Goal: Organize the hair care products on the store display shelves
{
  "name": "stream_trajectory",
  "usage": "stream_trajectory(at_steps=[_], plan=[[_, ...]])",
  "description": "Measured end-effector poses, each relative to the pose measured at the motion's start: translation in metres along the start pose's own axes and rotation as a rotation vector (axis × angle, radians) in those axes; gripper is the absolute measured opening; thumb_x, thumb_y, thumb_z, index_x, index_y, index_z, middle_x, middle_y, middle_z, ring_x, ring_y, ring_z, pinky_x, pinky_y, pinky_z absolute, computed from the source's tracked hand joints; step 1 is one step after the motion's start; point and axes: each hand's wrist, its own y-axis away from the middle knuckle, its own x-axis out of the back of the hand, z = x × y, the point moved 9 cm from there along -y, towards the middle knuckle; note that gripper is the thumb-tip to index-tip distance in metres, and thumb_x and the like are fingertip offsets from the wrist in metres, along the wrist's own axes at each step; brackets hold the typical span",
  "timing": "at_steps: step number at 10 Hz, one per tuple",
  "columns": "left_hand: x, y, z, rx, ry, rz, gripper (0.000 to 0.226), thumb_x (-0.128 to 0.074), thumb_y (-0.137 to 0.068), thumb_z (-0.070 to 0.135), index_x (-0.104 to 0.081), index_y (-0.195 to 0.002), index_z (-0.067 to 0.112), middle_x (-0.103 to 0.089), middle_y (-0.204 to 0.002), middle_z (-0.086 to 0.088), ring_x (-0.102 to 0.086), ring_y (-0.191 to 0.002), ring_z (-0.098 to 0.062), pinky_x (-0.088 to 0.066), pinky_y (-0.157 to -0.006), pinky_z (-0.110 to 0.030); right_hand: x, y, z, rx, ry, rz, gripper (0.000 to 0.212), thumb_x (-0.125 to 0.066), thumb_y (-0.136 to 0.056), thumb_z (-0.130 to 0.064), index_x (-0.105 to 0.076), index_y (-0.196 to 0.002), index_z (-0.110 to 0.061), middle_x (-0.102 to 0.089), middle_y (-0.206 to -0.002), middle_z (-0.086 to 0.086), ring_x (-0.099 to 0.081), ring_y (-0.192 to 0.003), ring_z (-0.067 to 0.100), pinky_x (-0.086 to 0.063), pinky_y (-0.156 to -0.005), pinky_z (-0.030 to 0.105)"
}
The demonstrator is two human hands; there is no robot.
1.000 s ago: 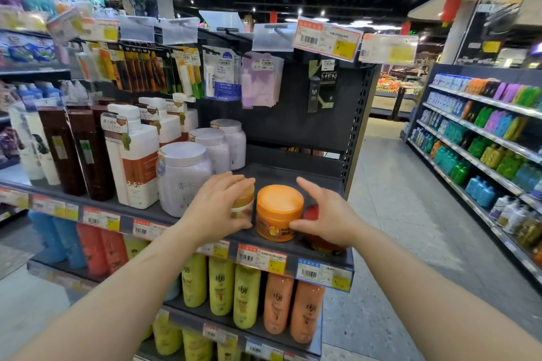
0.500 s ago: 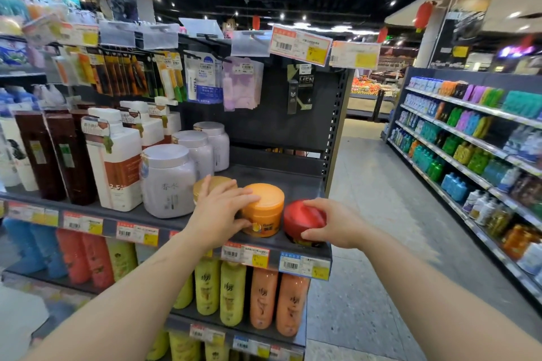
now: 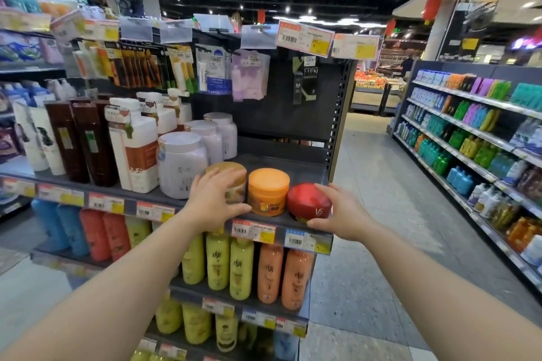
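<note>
Three small jars stand in a row at the front right of the dark middle shelf [image 3: 299, 168]. My left hand [image 3: 212, 204] grips the leftmost one, a gold-lidded jar [image 3: 227, 170], from its front, hiding most of its body. An orange jar [image 3: 268, 190] stands free between the other two. My right hand [image 3: 341, 209] holds the round red jar [image 3: 308, 204] by its right side, thumb under its front edge, at the shelf's lip.
Large white jars [image 3: 181, 164], white pump bottles [image 3: 135, 143] and brown bottles [image 3: 88, 141] fill the shelf's left part. Yellow and orange bottles [image 3: 243, 267] stand on the shelf below. Packets hang on hooks above. An aisle floor [image 3: 378, 193] and another stocked shelf unit [image 3: 481, 138] lie right.
The red jar has come forward from behind my right hand to the shelf's front edge beside the orange jar. My left hand stayed on the gold-lidded jar. The camera shifted.
</note>
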Motion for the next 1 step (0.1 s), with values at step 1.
stream_trajectory(at_steps=[1], plan=[[0.0134,0.0139,-0.0168,0.055,0.13,0.086,0.076,-0.073,-0.075,0.051,-0.041,-0.141,0.034,-0.046,-0.146,0.004,-0.036,-0.138,-0.022,-0.03,-0.112,-0.053,0.0005,0.0107,-0.0001,0.014,0.064,0.011,0.087,-0.076,-0.075,-0.048,-0.032,-0.147,-0.031,-0.027,-0.155,0.004,-0.027,-0.141,0.027,-0.029,-0.113,0.046]])
